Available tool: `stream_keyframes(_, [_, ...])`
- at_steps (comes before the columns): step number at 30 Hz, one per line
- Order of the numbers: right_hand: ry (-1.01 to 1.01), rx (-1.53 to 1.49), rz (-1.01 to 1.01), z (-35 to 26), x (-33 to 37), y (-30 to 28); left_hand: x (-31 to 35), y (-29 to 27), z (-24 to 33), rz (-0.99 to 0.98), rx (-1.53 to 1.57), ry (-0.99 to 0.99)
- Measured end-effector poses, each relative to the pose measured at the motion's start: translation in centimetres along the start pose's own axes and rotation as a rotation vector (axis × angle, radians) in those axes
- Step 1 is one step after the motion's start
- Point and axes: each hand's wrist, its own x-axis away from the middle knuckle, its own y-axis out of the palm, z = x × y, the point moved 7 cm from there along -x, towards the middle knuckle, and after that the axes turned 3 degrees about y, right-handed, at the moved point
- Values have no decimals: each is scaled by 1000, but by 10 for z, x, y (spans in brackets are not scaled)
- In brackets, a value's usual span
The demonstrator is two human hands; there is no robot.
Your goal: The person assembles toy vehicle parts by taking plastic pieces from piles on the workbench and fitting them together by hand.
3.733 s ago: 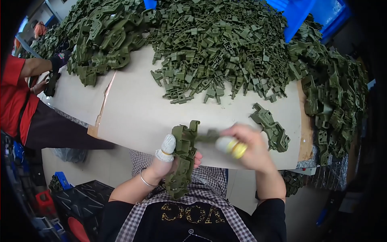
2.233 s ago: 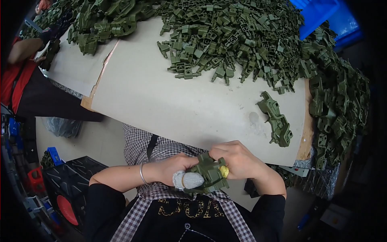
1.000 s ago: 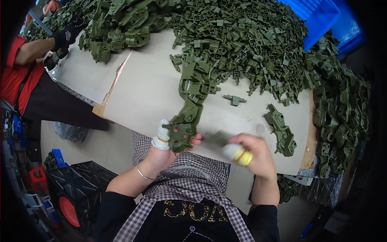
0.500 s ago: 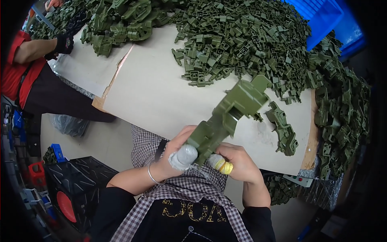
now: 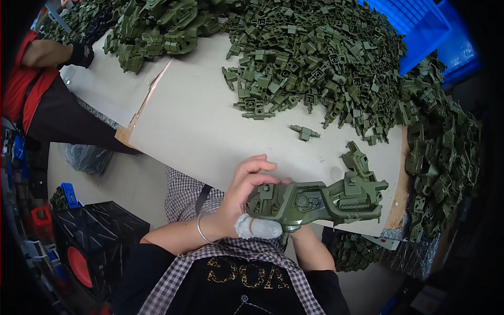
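A long green plastic toy vehicle body lies level in front of me, its hollow inside with ribs and a round detail facing up. My left hand grips its left end, with the wrapped thumb along the near side and the fingers raised at the far side. Beneath the body, my right hand shows only near the wrist; its fingers are hidden. Just beyond the right end, a similar green part rests on the table, partly covered. A small green connector piece lies alone on the tabletop.
A large heap of small green pieces covers the table's far side. Bigger green parts pile up at far left, more at right. Blue crates stand far right. A co-worker's gloved hand is at left.
The vehicle body has turned from slanting up and away to lying level, its hollow side now up. My right hand has gone beneath it. The small connector has come into view.
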Motion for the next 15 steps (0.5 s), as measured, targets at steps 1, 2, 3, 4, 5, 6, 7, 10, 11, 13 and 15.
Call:
stream_keyframes(1, [-42, -2, -18, 5, -1, 9, 0, 2, 0, -26, -12, 23])
stream_keyframes(2, [-84, -4, -35, 8, -2, 17, 1, 5, 0, -25, -11, 25])
stream_keyframes(3, [-126, -9, -59, 5, -5, 24, 3, 6, 2, -10, -6, 43])
stream_keyframes(4, [-127, -9, -65, 1, -5, 27, 5, 6, 3, 4, 0, 61])
stream_keyframes(5, [-109, -50, -55, -3, -3, 29, 6, 3, 0, 6, -10, 36])
stream_keyframes(6, [-90, -91, -43, -10, -1, 30, 5, 4, -1, 7, -13, 37])
stream_keyframes(7, [-72, -136, -24, -14, 1, 32, 5, 2, -4, 43, 54, -15])
stream_keyframes(10, [-332, 337, 179, -36, 3, 25, 10, -2, -20, 63, 99, -66])
stream_keyframes(11, [-466, 661, 176, -51, 3, 26, 11, -3, -27, 63, 145, -141])
stream_keyframes(13, [-367, 723, 157, -54, 2, 10, 15, -3, -37, -19, 240, -195])
stream_keyframes(15, [-214, 847, 53, -66, -5, 7, 16, -18, -46, 43, 509, -358])
